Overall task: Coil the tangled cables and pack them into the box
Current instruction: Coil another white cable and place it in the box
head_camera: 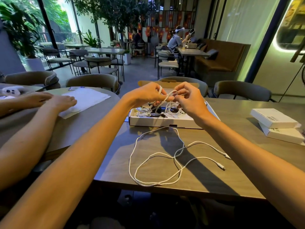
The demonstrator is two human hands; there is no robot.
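Scene was dim and warm indoors, daylight blew out the windows (56, 22) upper left, a light strip (278, 46) glared at right, hard dark shadows crossed the table (239, 113), the wide-angle lens bowed lines near the edges, foreground was sharp, far people (175, 40) looked soft.

Both hands are up over the open box (158, 122). The left hand (146, 95) pinches a thin white cable (167, 97), and the right hand (191, 100) pinches it just beside. Coiled cables (143, 113) lie inside the box. Nearer, a loose cable (158, 154) sprawls across the worktop (231, 116). Two small white boxes (274, 119) sit stacked at far right.
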